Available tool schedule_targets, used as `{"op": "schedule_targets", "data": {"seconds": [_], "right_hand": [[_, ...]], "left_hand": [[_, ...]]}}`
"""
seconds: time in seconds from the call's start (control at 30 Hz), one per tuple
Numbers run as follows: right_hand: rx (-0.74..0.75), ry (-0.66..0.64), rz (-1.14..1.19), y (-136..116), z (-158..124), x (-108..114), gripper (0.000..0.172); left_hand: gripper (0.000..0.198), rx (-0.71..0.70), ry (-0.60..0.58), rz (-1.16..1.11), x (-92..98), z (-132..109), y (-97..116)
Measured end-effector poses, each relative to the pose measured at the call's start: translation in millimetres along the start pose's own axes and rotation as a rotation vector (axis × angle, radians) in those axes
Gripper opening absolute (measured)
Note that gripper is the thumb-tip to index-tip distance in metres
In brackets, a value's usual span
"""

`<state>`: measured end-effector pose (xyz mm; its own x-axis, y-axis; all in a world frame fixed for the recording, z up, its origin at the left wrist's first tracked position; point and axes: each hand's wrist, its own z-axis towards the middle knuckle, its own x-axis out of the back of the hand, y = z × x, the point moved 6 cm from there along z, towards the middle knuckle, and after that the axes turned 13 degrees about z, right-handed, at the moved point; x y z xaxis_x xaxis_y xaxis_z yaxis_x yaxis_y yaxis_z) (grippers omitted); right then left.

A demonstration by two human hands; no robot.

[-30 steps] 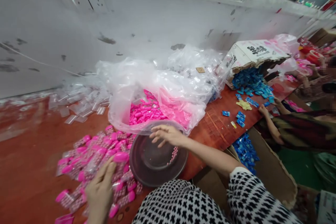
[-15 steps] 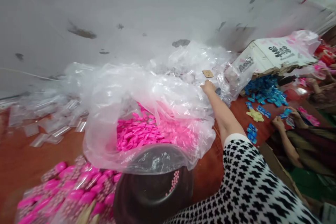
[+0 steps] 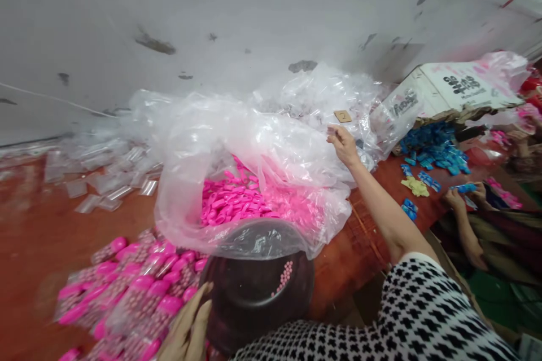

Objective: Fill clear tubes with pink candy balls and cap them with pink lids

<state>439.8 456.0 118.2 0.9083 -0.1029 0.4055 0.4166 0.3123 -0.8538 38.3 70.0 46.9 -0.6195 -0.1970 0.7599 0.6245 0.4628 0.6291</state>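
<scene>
My right hand [image 3: 345, 146] is raised over the clear plastic bags at the back, just below a small card [image 3: 342, 116] marked 2. Its fingers are curled together, and whatever may be between them is too small to make out. Low in the view my left hand [image 3: 186, 330] has its fingers stretched out beside a dark bowl [image 3: 258, 318]. Under and around that hand lie clear containers with pink caps [image 3: 139, 287], filled with pinkish beads. A few pink beads [image 3: 283, 279] sit in the bowl. Behind it, an open plastic bag [image 3: 178, 208] holds many bright pink pieces [image 3: 232, 197].
Clear empty packets [image 3: 105, 180] are heaped on the reddish table [image 3: 38, 237] at left. To the right are a white carton [image 3: 461, 84], blue packets [image 3: 436, 146] and a yellow bundle [image 3: 415, 186]. Another person's hands [image 3: 457, 200] hold a blue packet there.
My right hand has lifted slightly from the clear bags and its arm has drawn back. My left hand has come into view beside the bowl. The camera view has shifted left.
</scene>
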Motion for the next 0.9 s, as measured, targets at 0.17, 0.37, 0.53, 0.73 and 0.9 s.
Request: {"op": "schedule_targets", "data": {"seconds": [0.17, 0.37, 0.53, 0.73, 0.9], "right_hand": [[-0.127, -0.353, 0.491, -96.7, -96.8, -35.3, 0.035], [-0.292, -0.752, 0.498, -143.5, -239.5, -102.2, 0.029], [0.081, -0.84, 0.07, -157.7, -302.6, -130.7, 0.04], [0.423, -1.167, -0.628, -117.1, -318.1, -150.6, 0.027], [0.524, -1.384, -0.916, -53.5, -325.4, -157.9, 0.026]], "left_hand": [[0.035, -0.083, -0.147, -0.399, -21.1, -7.2, 71.6], [0.051, 0.085, -0.372, -0.893, -48.9, -28.8, 108.7], [0.042, 0.325, -0.302, -0.985, -63.3, -52.4, 66.8], [0.029, -0.018, -0.208, -0.415, -49.4, -68.9, 32.9], [0.048, -0.158, 0.086, -0.019, -27.9, -86.0, -9.5]]}}
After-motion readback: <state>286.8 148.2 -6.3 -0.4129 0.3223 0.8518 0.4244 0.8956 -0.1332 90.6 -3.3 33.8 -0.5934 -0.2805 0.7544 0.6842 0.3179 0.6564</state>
